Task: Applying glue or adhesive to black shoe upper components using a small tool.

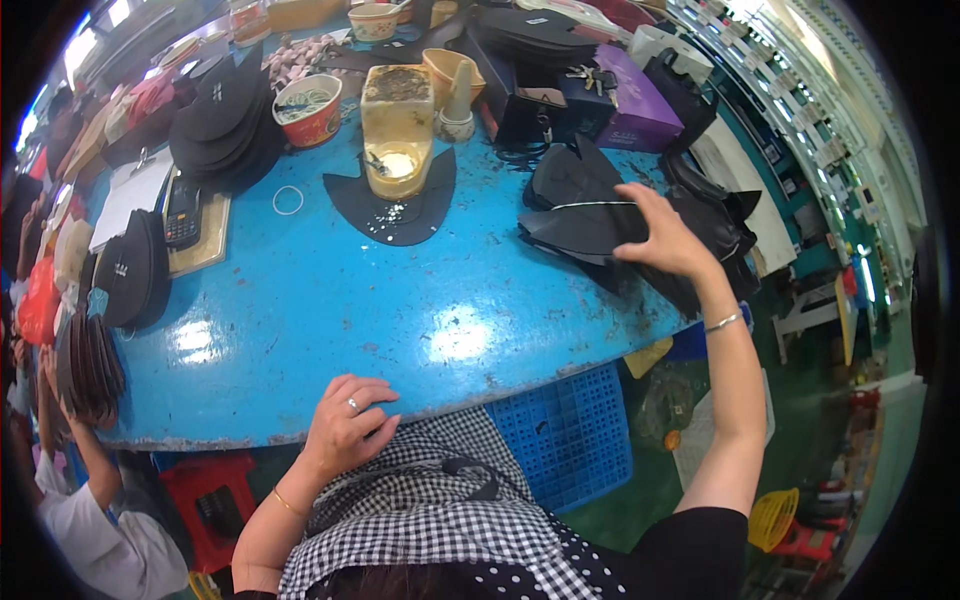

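Note:
Over a bundle of black shoe-upper-like pieces at the right of the table, my right hand has its thumb and fingers spread apart. A thin white band runs round that bundle. I cannot tell whether the fingertips touch it. My left hand is at the near table edge by my checked apron, fingers loosely bent, with nothing visible in it. Further off, a yellowed plastic container with pale contents stands on a flat black piece dotted with white crumbs.
A stack of black pieces, a red-and-white tub of bands and a handheld device lie left. One loose white band rests on the blue table. A purple box stands far right; a blue crate is below the edge.

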A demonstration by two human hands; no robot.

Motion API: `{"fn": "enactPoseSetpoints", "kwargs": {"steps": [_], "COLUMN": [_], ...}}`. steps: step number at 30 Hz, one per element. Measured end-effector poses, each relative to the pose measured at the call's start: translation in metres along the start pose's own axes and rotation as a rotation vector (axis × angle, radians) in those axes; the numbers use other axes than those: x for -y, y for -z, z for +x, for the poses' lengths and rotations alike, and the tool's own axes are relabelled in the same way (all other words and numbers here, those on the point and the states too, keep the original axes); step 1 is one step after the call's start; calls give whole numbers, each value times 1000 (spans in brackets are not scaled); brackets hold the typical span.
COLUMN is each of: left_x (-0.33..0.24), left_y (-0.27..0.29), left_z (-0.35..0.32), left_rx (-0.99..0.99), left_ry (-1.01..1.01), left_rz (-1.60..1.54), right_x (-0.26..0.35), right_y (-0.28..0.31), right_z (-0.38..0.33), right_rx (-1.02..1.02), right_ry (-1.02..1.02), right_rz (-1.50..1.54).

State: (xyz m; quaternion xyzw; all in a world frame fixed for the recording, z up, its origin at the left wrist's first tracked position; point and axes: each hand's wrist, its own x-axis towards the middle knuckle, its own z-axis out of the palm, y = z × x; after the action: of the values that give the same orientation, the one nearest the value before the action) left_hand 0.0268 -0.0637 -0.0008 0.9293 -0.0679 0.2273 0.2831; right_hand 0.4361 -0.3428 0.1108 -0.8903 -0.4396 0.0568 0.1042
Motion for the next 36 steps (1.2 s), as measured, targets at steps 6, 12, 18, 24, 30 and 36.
{"fn": "enactPoseSetpoints", "kwargs": {"steps": [6, 12, 18, 24, 30, 36], "left_x": [1, 2, 3, 3, -11, -18], "left_y": [0, 1, 3, 6, -20, -8], "left_z": [-2, -3, -4, -5, 33, 32], "left_rx": [-22, -44, -29, 29, -238, -279], "left_ry": [19, 24, 3, 278, 601, 930], "left_rz": [-29, -44, -69, -457, -1766, -1504], "right_x": [22, 20, 2, 97, 240, 242], "right_y": [-65, -33, 25, 51, -70, -93], "right_z": [-3, 25, 52, 19, -76, -97], "right_rx": [-240, -212, -227, -271, -228, -133], "right_ry": [145, 239, 43, 7, 394, 328], "right_rz": [-339, -201, -76, 45, 53, 603]}}
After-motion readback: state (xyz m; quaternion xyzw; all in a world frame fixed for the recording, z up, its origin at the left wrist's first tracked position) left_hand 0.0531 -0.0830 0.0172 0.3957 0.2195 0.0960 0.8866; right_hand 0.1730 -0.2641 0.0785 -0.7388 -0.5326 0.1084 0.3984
